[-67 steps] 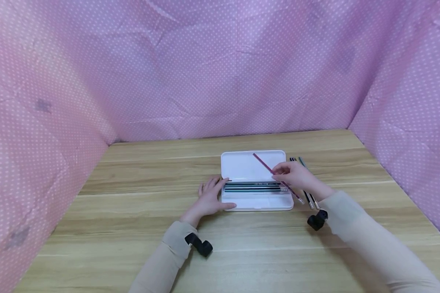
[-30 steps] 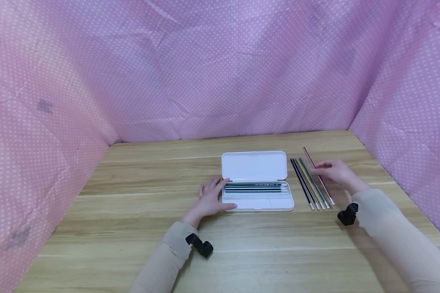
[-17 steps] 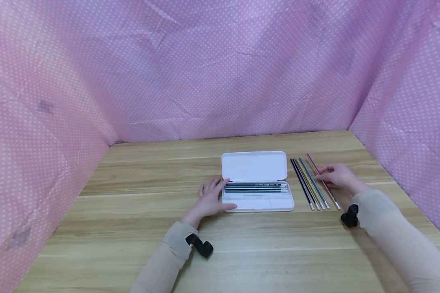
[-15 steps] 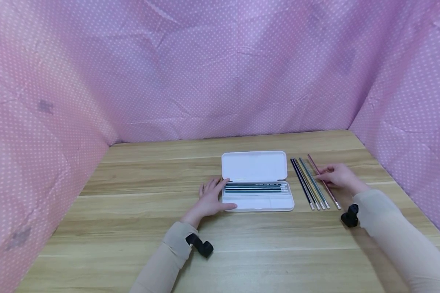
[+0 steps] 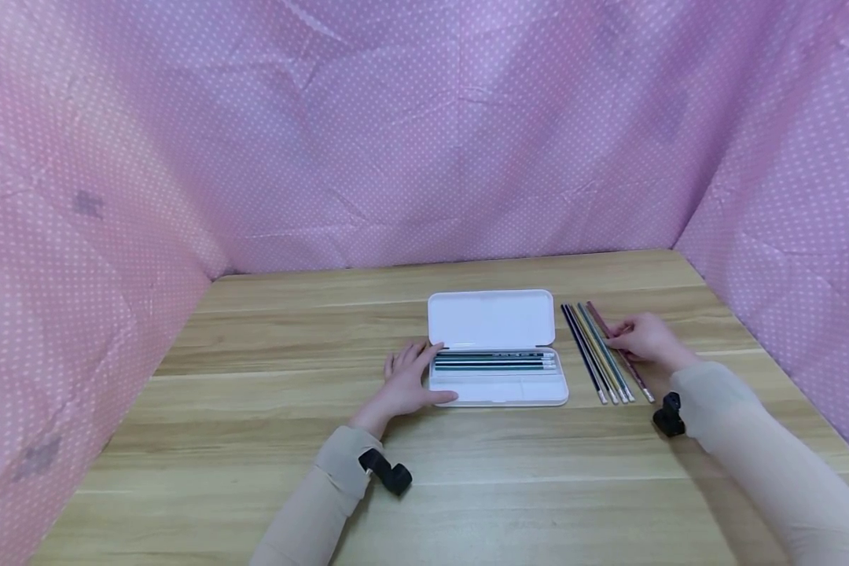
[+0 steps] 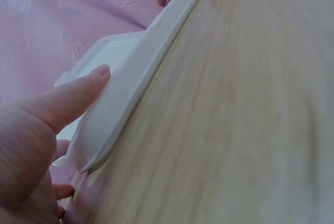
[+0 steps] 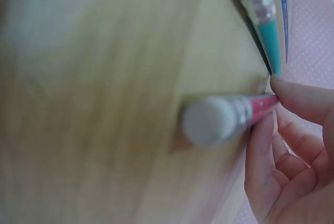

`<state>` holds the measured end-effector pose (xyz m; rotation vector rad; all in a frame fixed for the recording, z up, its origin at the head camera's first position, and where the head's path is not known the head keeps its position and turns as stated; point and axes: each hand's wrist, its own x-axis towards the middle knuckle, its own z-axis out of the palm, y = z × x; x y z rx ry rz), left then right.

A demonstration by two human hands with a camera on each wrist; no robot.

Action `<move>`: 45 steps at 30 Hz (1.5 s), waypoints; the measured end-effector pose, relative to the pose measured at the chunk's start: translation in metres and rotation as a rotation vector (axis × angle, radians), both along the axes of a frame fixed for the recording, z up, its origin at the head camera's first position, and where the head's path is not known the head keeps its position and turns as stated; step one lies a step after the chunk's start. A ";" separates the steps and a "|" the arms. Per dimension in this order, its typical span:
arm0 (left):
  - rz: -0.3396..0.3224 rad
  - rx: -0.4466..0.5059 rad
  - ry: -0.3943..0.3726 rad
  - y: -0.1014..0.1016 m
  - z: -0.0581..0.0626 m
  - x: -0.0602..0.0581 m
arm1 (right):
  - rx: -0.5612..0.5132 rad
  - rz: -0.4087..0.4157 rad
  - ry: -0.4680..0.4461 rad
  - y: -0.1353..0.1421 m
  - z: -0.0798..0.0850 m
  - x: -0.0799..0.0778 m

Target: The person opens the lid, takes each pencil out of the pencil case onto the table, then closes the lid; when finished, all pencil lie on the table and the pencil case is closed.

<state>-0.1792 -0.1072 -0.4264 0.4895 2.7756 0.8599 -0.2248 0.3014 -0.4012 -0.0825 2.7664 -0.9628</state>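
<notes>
My left hand [image 5: 401, 386] is spread at the left end of an open white pencil case [image 5: 495, 393], its thumb along the near rim and index finger by the hinge. In the left wrist view the straight thumb [image 6: 73, 96] rests on the case's rim. Several dark green pencils [image 5: 491, 362] lie lengthwise in the case. Right of it, my right hand [image 5: 644, 339] pinches a dark red pencil [image 5: 640, 379] between thumb and fingers. The right wrist view shows this pencil's white eraser end [image 7: 209, 121] towards the camera, with a teal pencil [image 7: 270, 41] beside it.
Several pencils [image 5: 594, 354], dark, yellowish and teal, lie side by side on the wooden table [image 5: 396, 519] between the case and my right hand. A pink dotted cloth [image 5: 424, 141] hangs behind the table and at both sides.
My right hand has carried the red pencil from over the case to the right of the loose pencils, then shifted it slightly left towards the row. The left hand has stayed at the case.
</notes>
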 end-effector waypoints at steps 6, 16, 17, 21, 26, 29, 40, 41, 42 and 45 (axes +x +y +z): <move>-0.004 -0.006 0.003 0.000 0.000 -0.001 | 0.015 -0.010 0.002 0.000 0.000 0.000; 0.005 -0.001 -0.002 0.000 -0.001 -0.001 | -0.081 -0.029 -0.052 -0.002 -0.002 -0.001; 0.006 -0.001 -0.003 0.000 -0.001 -0.001 | -0.085 -0.029 -0.058 -0.003 -0.002 -0.001; 0.006 -0.007 -0.003 0.000 -0.002 -0.001 | -0.103 -0.030 -0.075 -0.005 -0.002 -0.001; 0.005 -0.007 0.005 0.000 -0.003 -0.001 | -0.120 -0.043 -0.082 -0.007 -0.002 0.000; 0.005 -0.006 0.013 0.000 -0.004 -0.001 | -0.124 -0.051 -0.083 -0.008 -0.001 0.000; 0.009 -0.003 0.003 0.000 -0.003 -0.001 | -0.136 -0.073 -0.087 -0.009 -0.002 0.000; 0.009 -0.004 0.003 0.000 -0.003 -0.001 | -0.138 -0.073 -0.089 -0.009 -0.003 0.000; 0.010 -0.008 0.003 0.000 -0.002 -0.001 | -0.136 -0.073 -0.089 -0.009 -0.003 0.000; 0.011 -0.011 0.006 0.001 -0.003 -0.001 | -0.139 -0.069 -0.090 -0.008 -0.003 0.000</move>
